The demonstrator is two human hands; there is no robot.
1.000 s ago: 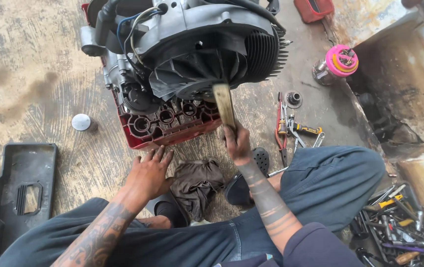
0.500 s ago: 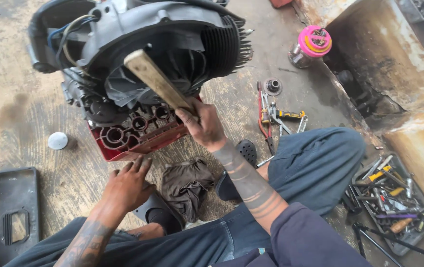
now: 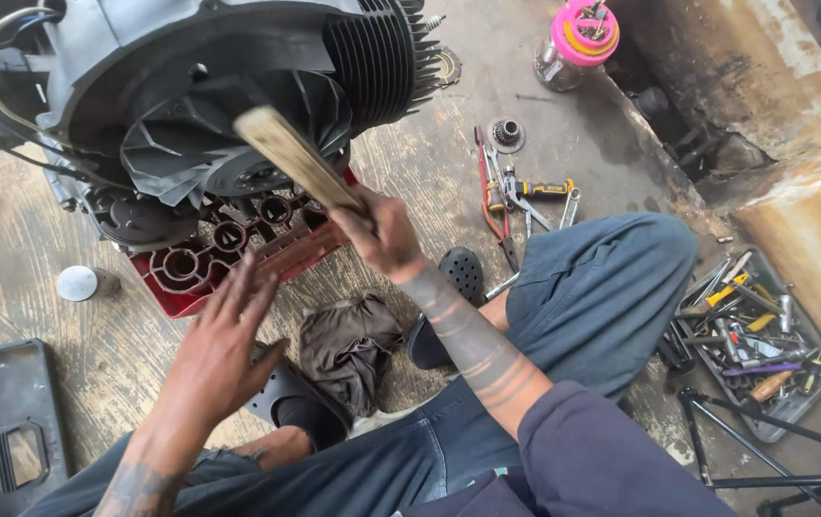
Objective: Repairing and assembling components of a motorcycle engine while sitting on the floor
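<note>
My right hand (image 3: pixel 386 233) grips a wooden handle (image 3: pixel 295 159) that slants up to the left, its far end in front of the fan blades of a grey finned engine (image 3: pixel 238 96). The engine rests on a red plastic crate (image 3: pixel 228 258). My left hand (image 3: pixel 224 349) hovers open with fingers spread, just below the crate's near edge, touching nothing that I can see. A dark crumpled rag (image 3: pixel 348 349) lies between my legs.
Pliers and wrenches (image 3: pixel 516 196) lie on the floor right of the engine, with a pink-lidded jar (image 3: pixel 578 38) beyond. A tray of mixed tools (image 3: pixel 750 340) sits at my right knee. A black plastic cover (image 3: pixel 3 431) and a round metal cap (image 3: pixel 77 283) are at left.
My right hand has swung the wooden handle from upright to slanting left across the fan. My left hand has lifted off the floor and opened. The view has moved closer to the engine.
</note>
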